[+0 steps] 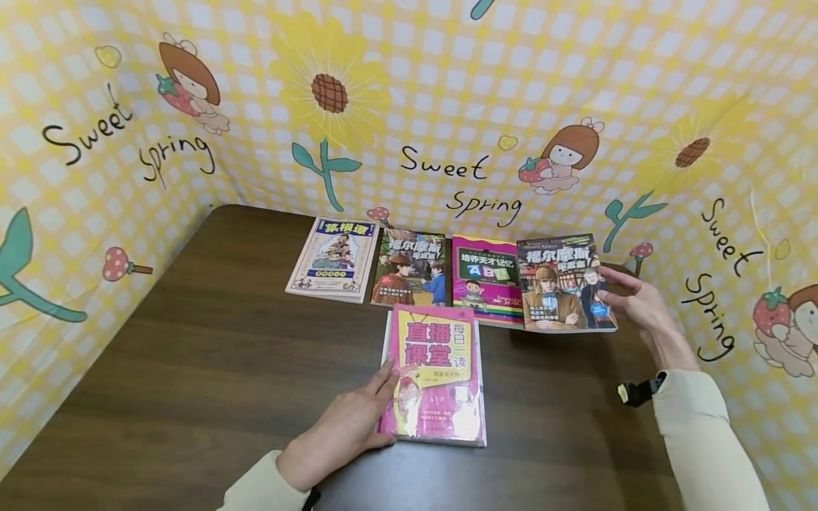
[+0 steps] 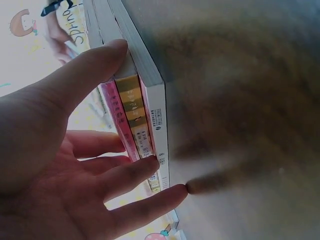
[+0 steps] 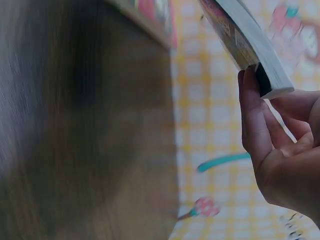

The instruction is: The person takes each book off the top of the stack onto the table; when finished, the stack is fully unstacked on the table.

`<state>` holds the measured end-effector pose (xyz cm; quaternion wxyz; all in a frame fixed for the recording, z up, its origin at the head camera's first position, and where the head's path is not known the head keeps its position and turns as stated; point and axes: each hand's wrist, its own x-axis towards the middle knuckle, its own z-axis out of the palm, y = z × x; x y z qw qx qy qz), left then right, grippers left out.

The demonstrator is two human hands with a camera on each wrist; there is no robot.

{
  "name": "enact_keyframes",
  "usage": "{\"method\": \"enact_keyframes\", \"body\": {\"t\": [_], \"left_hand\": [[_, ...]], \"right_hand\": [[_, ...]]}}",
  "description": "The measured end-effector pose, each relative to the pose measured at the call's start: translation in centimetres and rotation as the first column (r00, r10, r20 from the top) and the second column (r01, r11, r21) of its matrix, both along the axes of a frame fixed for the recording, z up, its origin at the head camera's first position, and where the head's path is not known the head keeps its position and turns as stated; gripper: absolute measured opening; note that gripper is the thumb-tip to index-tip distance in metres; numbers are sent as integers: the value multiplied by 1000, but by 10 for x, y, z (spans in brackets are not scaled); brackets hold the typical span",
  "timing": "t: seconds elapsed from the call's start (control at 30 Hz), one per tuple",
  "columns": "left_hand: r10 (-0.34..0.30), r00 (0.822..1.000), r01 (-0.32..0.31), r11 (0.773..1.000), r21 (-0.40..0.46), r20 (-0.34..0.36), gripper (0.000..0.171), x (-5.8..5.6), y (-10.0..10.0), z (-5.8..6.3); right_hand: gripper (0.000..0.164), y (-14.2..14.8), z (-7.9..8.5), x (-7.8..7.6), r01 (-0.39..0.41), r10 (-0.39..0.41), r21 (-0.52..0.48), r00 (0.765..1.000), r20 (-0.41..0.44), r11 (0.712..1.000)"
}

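A small stack of books, topped by a pink-and-yellow book, lies on the table near the middle. My left hand touches its lower left corner, with fingers along the spines and the thumb at the near edge. From the left wrist view, several spines show beside the spread fingers. My right hand pinches the right edge of a detective comic book with figures in coats on its cover. In the right wrist view this book is raised off the table, its page edges showing.
Along the far edge lie a white-covered book, another detective comic and a pink-and-green ABC book, which the held book partly overlaps. Yellow checked cloth walls in the brown table at the back and sides.
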<state>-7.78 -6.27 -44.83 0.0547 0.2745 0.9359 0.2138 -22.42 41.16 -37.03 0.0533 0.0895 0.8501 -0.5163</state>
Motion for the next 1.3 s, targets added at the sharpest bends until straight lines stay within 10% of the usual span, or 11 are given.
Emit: {"method": "enact_keyframes", "body": {"t": [0.4,0.67,1.3], "left_hand": [[-10,1000,10,1000,0,-24,87,-1,-1,2],[-7,1000,7,1000,-9,13,86,0,-2,1],[-10,998,10,1000,-10,-55,86,2,-2,-1]], "right_hand": [[56,20,-28,-32,-22,20,124,1000,15,992],[49,13,-56,-37,-23,83,481,991,-103,876],[40,-2,-69,-36,115,-21,598,987,-161,794]]}}
